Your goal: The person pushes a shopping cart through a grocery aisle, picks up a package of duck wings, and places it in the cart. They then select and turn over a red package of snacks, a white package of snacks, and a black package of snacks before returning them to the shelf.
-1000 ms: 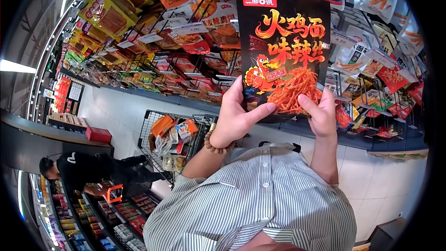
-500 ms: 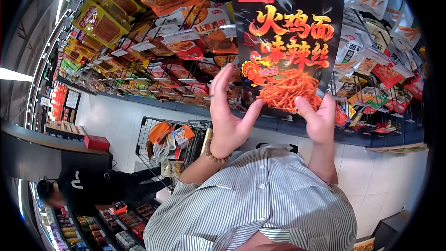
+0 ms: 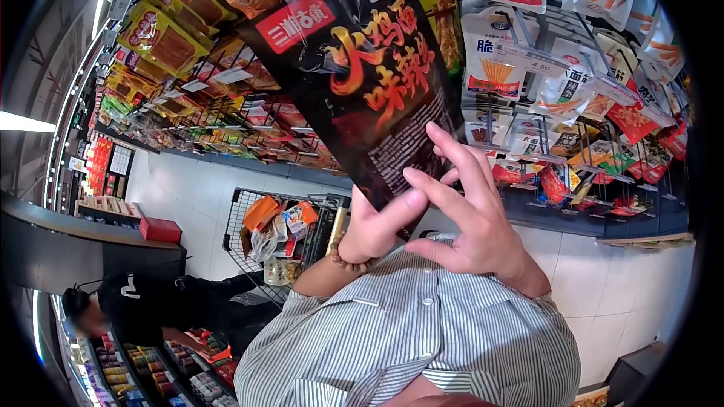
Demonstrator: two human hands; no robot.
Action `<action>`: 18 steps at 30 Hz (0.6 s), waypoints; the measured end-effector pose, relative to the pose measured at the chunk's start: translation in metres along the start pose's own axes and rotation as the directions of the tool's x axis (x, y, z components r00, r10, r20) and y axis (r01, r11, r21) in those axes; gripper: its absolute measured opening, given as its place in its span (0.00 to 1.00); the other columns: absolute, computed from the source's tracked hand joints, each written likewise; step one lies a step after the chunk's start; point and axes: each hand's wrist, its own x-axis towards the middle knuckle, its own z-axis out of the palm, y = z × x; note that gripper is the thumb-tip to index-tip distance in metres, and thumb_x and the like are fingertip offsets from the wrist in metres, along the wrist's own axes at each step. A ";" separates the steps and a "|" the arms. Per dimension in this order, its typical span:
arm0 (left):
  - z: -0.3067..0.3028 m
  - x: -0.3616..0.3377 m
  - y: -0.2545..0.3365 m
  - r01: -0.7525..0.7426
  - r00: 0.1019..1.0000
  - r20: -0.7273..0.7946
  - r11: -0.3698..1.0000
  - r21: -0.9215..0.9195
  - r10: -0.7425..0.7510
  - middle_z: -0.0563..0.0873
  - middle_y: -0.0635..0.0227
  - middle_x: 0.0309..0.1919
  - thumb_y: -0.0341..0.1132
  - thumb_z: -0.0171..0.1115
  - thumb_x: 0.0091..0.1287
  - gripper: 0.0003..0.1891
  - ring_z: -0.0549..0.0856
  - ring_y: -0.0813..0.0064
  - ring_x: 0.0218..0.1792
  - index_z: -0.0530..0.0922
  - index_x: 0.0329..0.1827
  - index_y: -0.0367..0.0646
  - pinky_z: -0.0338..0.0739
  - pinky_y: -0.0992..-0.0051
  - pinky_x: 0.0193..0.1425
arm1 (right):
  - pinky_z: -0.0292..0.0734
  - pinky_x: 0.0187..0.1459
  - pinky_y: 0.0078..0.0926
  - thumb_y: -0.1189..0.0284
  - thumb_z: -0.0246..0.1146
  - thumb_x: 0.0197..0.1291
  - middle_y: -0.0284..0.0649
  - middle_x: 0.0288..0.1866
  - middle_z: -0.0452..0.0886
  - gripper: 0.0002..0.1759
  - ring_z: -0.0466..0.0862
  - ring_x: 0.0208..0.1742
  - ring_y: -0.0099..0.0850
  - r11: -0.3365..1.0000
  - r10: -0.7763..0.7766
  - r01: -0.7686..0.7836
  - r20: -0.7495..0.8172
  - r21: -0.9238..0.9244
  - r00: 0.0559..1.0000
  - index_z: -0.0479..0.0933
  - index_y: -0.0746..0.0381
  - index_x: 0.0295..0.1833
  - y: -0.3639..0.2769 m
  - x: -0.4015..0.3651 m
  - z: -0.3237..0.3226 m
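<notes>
A black snack packet [image 3: 362, 68] with red and yellow lettering is tilted in front of me, its back with rows of small print facing up. My left hand [image 3: 373, 230] pinches its lower edge, thumb on top; the fingers behind are hidden. Beside the packet's lower right edge is my right hand [image 3: 471, 218], fingers apart, with fingertips at the printed surface. A beaded bracelet [image 3: 348, 258] circles my left wrist.
Hanging snack packets [image 3: 494, 53] fill the racks ahead. A shopping cart [image 3: 256, 245] with bagged goods stands at the left. A person in black [image 3: 162, 305] is at the lower left, near low shelves [image 3: 143, 373].
The packet has moved left, tilted, and turned from front to back. My left hand has taken hold of its lower edge, and my right hand has let go and spread its fingers.
</notes>
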 end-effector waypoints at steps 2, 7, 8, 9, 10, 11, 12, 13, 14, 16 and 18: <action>-0.004 0.004 0.010 0.086 0.996 0.005 0.973 -0.214 -0.087 0.80 0.52 0.66 0.35 0.53 0.73 0.27 0.81 0.59 0.66 0.68 0.73 0.29 0.74 0.60 0.72 | 0.80 0.51 0.38 0.64 0.81 0.41 0.57 0.76 0.67 0.42 0.76 0.62 0.49 0.999 -0.027 0.027 -0.007 0.021 1.000 0.79 0.62 0.67 0.003 0.001 -0.003; -0.009 0.002 0.010 0.177 0.973 -0.085 0.928 -0.327 -0.215 0.82 0.49 0.63 0.38 0.50 0.72 0.27 0.84 0.59 0.62 0.71 0.69 0.26 0.77 0.62 0.70 | 0.78 0.58 0.38 0.70 0.77 0.51 0.55 0.61 0.83 0.25 0.83 0.57 0.46 0.997 0.047 -0.027 -0.276 0.076 0.960 0.83 0.68 0.54 0.016 -0.006 -0.004; -0.010 0.003 0.009 0.173 0.976 -0.063 0.922 -0.346 -0.207 0.82 0.49 0.63 0.39 0.50 0.73 0.27 0.84 0.59 0.62 0.71 0.69 0.26 0.77 0.62 0.70 | 0.77 0.59 0.39 0.71 0.76 0.52 0.54 0.61 0.82 0.24 0.83 0.57 0.46 0.994 0.099 -0.080 -0.294 0.076 0.951 0.83 0.69 0.54 0.018 -0.010 -0.006; -0.011 0.003 0.008 0.170 0.979 -0.041 0.915 -0.366 -0.198 0.82 0.49 0.63 0.39 0.50 0.73 0.27 0.84 0.59 0.62 0.71 0.69 0.26 0.77 0.62 0.70 | 0.77 0.60 0.40 0.71 0.76 0.52 0.54 0.61 0.82 0.24 0.83 0.58 0.46 0.993 0.113 -0.100 -0.316 0.057 0.942 0.83 0.69 0.54 0.020 -0.010 -0.006; -0.011 0.004 0.008 0.168 0.979 -0.045 0.915 -0.368 -0.198 0.82 0.49 0.63 0.39 0.50 0.73 0.27 0.84 0.59 0.62 0.71 0.69 0.26 0.77 0.62 0.70 | 0.76 0.61 0.41 0.71 0.75 0.52 0.54 0.61 0.82 0.24 0.82 0.59 0.47 0.992 0.126 -0.119 -0.340 0.039 0.932 0.83 0.69 0.54 0.023 -0.010 -0.007; -0.011 0.004 0.007 0.177 0.977 -0.043 0.907 -0.382 -0.208 0.82 0.49 0.63 0.39 0.50 0.73 0.27 0.84 0.59 0.62 0.71 0.69 0.26 0.77 0.62 0.70 | 0.73 0.65 0.44 0.71 0.76 0.51 0.52 0.61 0.82 0.24 0.80 0.62 0.48 0.995 0.082 -0.095 -0.354 -0.018 0.932 0.83 0.69 0.54 0.028 -0.011 -0.008; -0.011 0.004 0.007 0.185 0.975 -0.041 0.900 -0.396 -0.218 0.82 0.49 0.63 0.39 0.50 0.74 0.27 0.84 0.58 0.62 0.71 0.69 0.26 0.77 0.62 0.69 | 0.73 0.65 0.44 0.71 0.76 0.51 0.52 0.61 0.82 0.24 0.80 0.62 0.48 0.995 0.083 -0.095 -0.350 -0.016 0.933 0.83 0.69 0.54 0.030 -0.011 -0.009; -0.010 0.005 0.007 0.180 0.975 -0.047 0.897 -0.403 -0.217 0.82 0.49 0.63 0.40 0.49 0.75 0.27 0.85 0.59 0.61 0.71 0.69 0.27 0.78 0.61 0.69 | 0.71 0.66 0.45 0.71 0.76 0.50 0.52 0.62 0.82 0.25 0.79 0.63 0.49 0.991 0.054 -0.092 -0.335 -0.099 0.941 0.83 0.68 0.54 0.032 -0.010 -0.011; -0.011 0.005 0.008 0.178 0.975 -0.052 0.897 -0.405 -0.217 0.82 0.49 0.63 0.40 0.49 0.75 0.27 0.85 0.59 0.61 0.71 0.69 0.27 0.78 0.61 0.69 | 0.70 0.67 0.46 0.70 0.77 0.50 0.51 0.62 0.82 0.25 0.78 0.64 0.49 0.980 0.027 -0.088 -0.316 -0.180 0.948 0.83 0.68 0.54 0.033 -0.011 -0.012; -0.014 0.004 0.011 0.234 0.961 -0.050 0.892 -0.387 -0.274 0.83 0.50 0.62 0.41 0.48 0.75 0.26 0.86 0.59 0.60 0.71 0.68 0.28 0.80 0.62 0.67 | 0.68 0.69 0.48 0.69 0.78 0.48 0.50 0.64 0.82 0.27 0.77 0.66 0.50 0.982 0.036 -0.092 -0.312 -0.167 0.950 0.83 0.68 0.55 0.035 -0.013 -0.009; -0.009 0.006 0.008 0.198 0.946 -0.154 0.887 -0.418 -0.284 0.85 0.45 0.58 0.39 0.48 0.72 0.27 0.88 0.53 0.55 0.71 0.67 0.27 0.83 0.56 0.64 | 0.68 0.69 0.48 0.69 0.78 0.48 0.51 0.65 0.81 0.28 0.77 0.67 0.51 0.990 0.057 -0.096 -0.334 -0.104 0.941 0.82 0.67 0.55 0.036 -0.013 -0.007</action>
